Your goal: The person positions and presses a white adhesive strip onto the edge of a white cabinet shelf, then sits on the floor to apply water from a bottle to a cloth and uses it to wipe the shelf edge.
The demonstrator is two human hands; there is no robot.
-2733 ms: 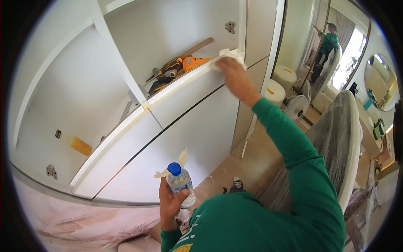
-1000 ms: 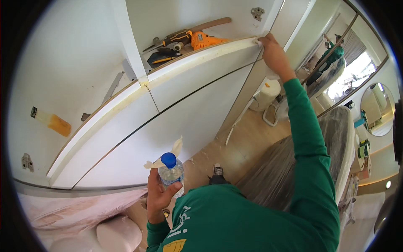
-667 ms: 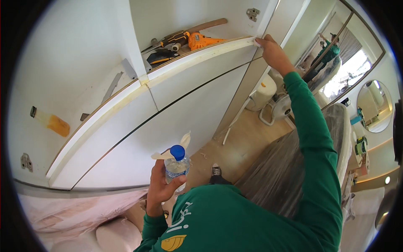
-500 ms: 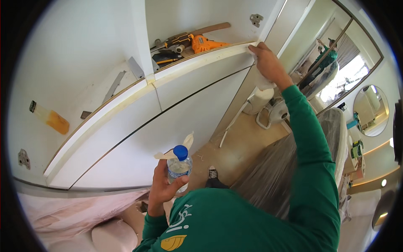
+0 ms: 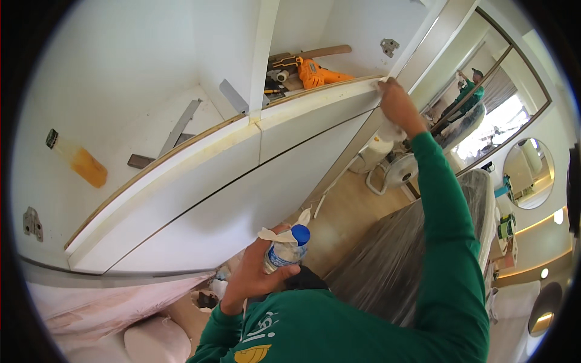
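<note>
On the white cabinet (image 5: 200, 242), the front edge (image 5: 339, 95) is appearing part-clean, yellowish residue (image 5: 242, 132) remaining mid-length. At the edge's right end, the right hand (image 5: 401, 107) is pinching a white cloth (image 5: 392, 130) in its fingers. Below the edge, the left hand (image 5: 255, 275) is wrapping its fingers around a blue-capped bottle (image 5: 284, 254).

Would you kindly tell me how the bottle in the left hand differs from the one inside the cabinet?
The held bottle has a blue cap; the cabinet bottle has a dark cap. The held bottle looks colourless, while the cabinet bottle contains something orange. The left hand grips the held bottle; no hand touches the cabinet bottle. Both are capped and see-through.
</note>
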